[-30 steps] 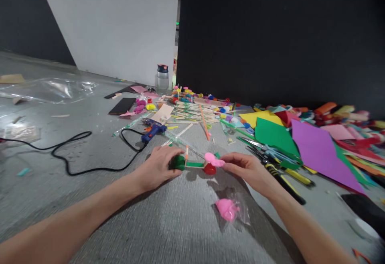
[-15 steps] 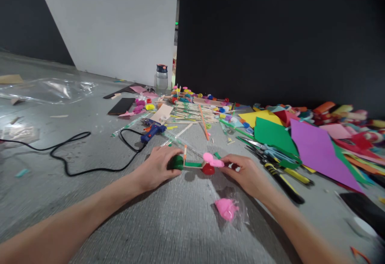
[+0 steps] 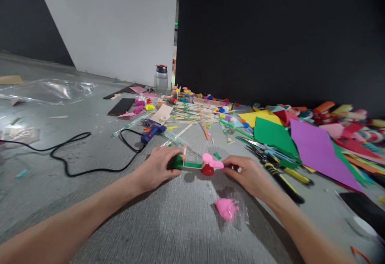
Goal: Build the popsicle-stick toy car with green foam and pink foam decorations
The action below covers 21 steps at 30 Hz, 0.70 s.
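On the grey floor in front of me stands a small handmade model (image 3: pixel 192 165) of sticks and green strip, with a dark green round piece (image 3: pixel 177 162) at its left and a red cap (image 3: pixel 207 170) at its right. My left hand (image 3: pixel 159 167) grips the green round end between thumb and fingers. Pink clay (image 3: pixel 213 161) sits above the red cap, a round blob with a longer piece pointing right. Thumb and fingertips of my right hand (image 3: pixel 243 171) pinch the tip of that longer piece. Nearer to me lies more pink clay (image 3: pixel 227 208) on a clear wrapper.
A blue glue gun (image 3: pixel 152 131) with a black cord (image 3: pixel 99 170) lies to the left. Scissors (image 3: pixel 264 147), a yellow-black cutter (image 3: pixel 284 183) and coloured sheets (image 3: pixel 315 151) lie to the right. Wooden sticks (image 3: pixel 192 111) and a water bottle (image 3: pixel 161 77) are farther back.
Almost nothing differs. Both hands keep their hold on the model and the pink clay, with only a very slight shift at the right hand.
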{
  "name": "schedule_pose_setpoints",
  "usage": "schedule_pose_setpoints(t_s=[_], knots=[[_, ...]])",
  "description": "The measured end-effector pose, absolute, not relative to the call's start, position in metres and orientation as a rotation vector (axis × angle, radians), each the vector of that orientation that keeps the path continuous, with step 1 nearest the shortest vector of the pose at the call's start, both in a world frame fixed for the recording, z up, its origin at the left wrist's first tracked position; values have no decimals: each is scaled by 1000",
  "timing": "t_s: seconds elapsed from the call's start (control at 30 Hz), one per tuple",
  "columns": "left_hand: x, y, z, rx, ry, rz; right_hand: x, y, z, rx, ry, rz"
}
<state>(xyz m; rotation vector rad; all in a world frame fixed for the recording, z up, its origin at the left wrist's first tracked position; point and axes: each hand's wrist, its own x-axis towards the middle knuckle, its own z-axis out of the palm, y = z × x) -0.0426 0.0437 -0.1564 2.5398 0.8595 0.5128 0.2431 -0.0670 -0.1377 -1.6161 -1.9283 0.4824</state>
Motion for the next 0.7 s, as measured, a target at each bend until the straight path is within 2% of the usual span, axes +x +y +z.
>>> schedule_pose_setpoints(t_s=[0.43,0.7], knots=[[-46,45,-149,2533,863,503,253,-68,-142,-1625,-1920,406],[-35,44,-156,2541,876,607,243,-67,-142,-1478,-1898,259]])
